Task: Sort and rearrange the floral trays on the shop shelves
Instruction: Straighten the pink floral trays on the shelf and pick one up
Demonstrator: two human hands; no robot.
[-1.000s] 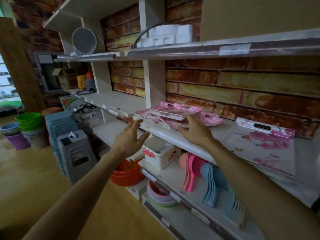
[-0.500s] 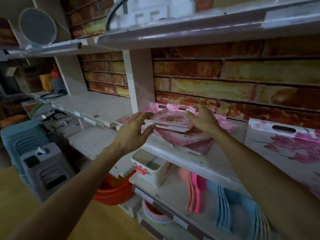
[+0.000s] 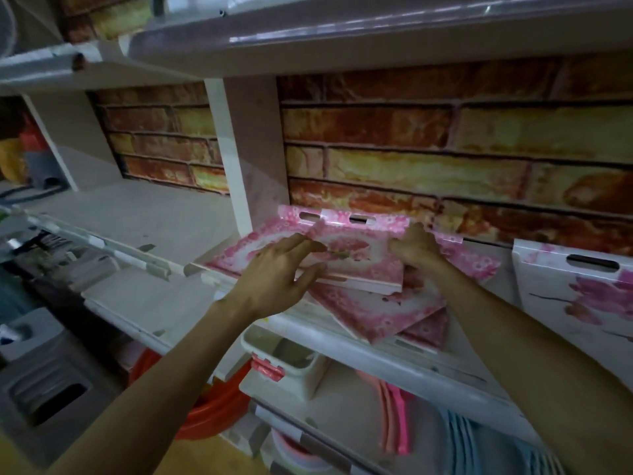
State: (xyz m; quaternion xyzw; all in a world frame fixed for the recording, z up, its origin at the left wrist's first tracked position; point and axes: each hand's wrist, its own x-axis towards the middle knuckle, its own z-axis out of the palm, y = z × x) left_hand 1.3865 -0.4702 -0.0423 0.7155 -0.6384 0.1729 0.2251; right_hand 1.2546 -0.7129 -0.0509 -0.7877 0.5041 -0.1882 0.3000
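Observation:
A loose, skewed pile of pink floral trays (image 3: 373, 310) lies on the middle shelf (image 3: 404, 365) against the brick-pattern back wall. The top pink floral tray (image 3: 359, 258) has slotted handles along its far rim. My left hand (image 3: 277, 272) grips that top tray at its near left edge, thumb under the rim and fingers on its face. My right hand (image 3: 414, 248) holds the same tray at its right side. A larger white tray with pink blossoms (image 3: 575, 296) stands tilted further right on the same shelf.
A white upright divider (image 3: 236, 186) stands just left of the pile, with a bare shelf (image 3: 137, 217) beyond it. Below are a white box with red clips (image 3: 284, 361), an orange basin (image 3: 212, 416) and pink and blue plastic ware (image 3: 397, 419). An upper shelf (image 3: 342, 25) overhangs.
The view has moved closer to the shelf. Both hands went from hovering near the pile to closing on the top tray, left at its near edge, right at its right side.

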